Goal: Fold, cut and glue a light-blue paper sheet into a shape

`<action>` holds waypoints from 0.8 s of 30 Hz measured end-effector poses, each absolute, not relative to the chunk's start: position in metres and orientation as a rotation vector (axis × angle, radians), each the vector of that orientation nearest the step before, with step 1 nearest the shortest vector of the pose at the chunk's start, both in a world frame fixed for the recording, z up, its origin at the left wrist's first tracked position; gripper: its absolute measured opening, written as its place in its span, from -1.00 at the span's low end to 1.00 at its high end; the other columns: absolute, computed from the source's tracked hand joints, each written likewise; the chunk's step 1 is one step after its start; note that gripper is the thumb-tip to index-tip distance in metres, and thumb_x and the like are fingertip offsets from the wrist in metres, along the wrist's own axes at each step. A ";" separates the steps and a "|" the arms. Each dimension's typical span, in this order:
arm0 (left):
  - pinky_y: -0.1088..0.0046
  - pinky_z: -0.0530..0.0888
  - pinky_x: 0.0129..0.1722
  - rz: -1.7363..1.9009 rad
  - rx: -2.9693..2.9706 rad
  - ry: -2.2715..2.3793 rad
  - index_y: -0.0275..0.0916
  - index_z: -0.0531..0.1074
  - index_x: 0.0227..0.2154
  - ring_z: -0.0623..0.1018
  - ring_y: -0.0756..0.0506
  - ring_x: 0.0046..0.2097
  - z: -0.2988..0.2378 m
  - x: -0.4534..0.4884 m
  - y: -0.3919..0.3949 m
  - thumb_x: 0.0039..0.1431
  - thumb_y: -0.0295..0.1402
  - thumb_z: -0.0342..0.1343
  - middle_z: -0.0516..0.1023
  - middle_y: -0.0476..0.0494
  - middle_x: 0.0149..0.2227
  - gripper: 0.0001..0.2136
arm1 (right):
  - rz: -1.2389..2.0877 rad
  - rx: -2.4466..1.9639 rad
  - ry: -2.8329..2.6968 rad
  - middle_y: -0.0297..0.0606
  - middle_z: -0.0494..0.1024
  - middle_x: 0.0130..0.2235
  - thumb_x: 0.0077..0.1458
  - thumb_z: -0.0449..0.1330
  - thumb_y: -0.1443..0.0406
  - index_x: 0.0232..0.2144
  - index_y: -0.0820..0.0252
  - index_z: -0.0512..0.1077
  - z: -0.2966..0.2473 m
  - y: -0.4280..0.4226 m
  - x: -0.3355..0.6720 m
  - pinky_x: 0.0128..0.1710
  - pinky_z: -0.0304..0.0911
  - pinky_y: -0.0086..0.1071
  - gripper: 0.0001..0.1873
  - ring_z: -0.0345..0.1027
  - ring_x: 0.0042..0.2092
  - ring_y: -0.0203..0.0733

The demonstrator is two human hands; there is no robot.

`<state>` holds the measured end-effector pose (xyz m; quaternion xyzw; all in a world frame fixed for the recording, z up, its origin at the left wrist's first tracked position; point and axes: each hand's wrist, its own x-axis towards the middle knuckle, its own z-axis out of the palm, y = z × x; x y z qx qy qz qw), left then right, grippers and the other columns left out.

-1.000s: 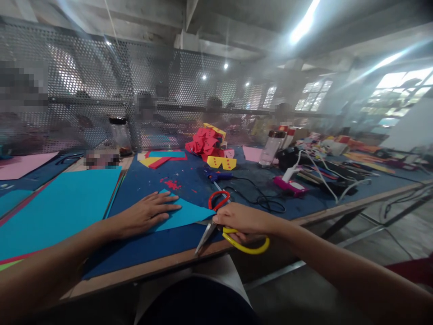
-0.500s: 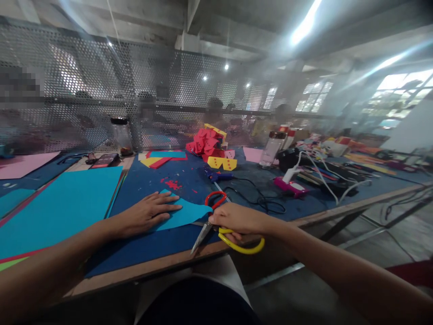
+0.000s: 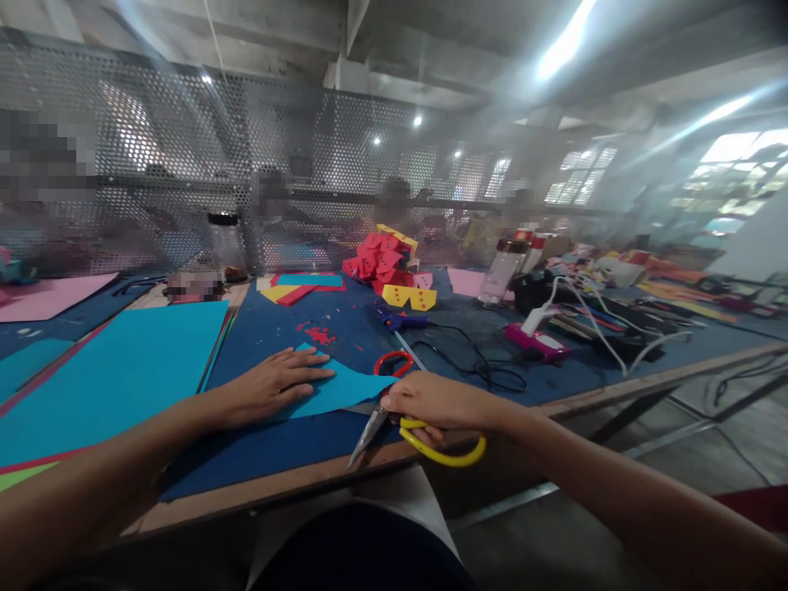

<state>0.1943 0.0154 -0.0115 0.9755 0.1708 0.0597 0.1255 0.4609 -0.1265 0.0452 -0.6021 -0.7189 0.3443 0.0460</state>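
Two hands on a cyan paper triangle point(image 3: 345, 386) at a cluttered craft bench

The left hand point(image 3: 271, 386) lies flat with fingers spread, pressing the cyan paper triangle; just past its fingertips the right hand point(image 3: 431, 400) is curled round the scissors point(image 3: 377, 417), handles spread, at the paper's corner; a dark blue mat point(image 3: 277, 447) lies under both; a perforated metal screen point(image 3: 185, 164) stands beyond the fingers; ceiling lights glare overhead.

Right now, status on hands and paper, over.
Left hand flat on blue paper. Right hand holds yellow-handled scissors at its right tip. Red handle loop lies just behind.
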 end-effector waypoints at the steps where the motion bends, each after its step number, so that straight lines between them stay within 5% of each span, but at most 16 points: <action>1: 0.14 0.01 0.36 0.175 2.834 0.521 0.15 0.11 0.31 0.10 -0.14 0.39 -0.011 0.194 0.016 0.44 -0.08 -0.24 0.08 0.10 0.40 -0.57 | 1.078 -1.847 -2.184 -0.46 0.17 -0.72 0.28 -0.06 0.13 -0.63 0.20 0.23 0.045 -0.126 0.460 -0.50 0.04 -0.50 -0.53 0.05 -0.62 -0.39; 5: 0.11 -0.01 0.36 0.144 2.876 0.595 0.10 0.11 0.32 0.10 -0.14 0.39 -0.013 0.195 0.018 0.45 -0.11 -0.25 0.09 0.06 0.40 -0.57 | 1.143 -1.887 -2.156 -0.42 0.24 -0.72 0.28 -0.09 0.15 -0.64 0.19 0.23 0.045 -0.124 0.459 -0.48 0.07 -0.48 -0.52 0.16 -0.61 -0.35; 18: 0.15 -0.02 0.35 0.171 2.921 0.588 0.11 0.14 0.30 0.12 -0.11 0.38 -0.018 0.195 0.019 0.45 -0.12 -0.27 0.11 0.07 0.39 -0.58 | 1.030 -1.878 -2.269 -0.44 0.21 -0.72 0.28 -0.04 0.17 -0.66 0.21 0.24 0.048 -0.118 0.448 -0.53 0.01 -0.49 -0.52 0.03 -0.63 -0.39; 24: 0.15 -0.01 0.35 0.191 2.912 0.588 0.10 0.16 0.29 0.13 -0.12 0.38 -0.020 0.195 0.020 0.45 -0.12 -0.26 0.13 0.06 0.38 -0.59 | 1.120 -1.889 -2.223 -0.40 0.27 -0.72 0.29 -0.07 0.16 -0.68 0.20 0.22 0.046 -0.115 0.444 -0.50 0.10 -0.50 -0.49 0.16 -0.62 -0.36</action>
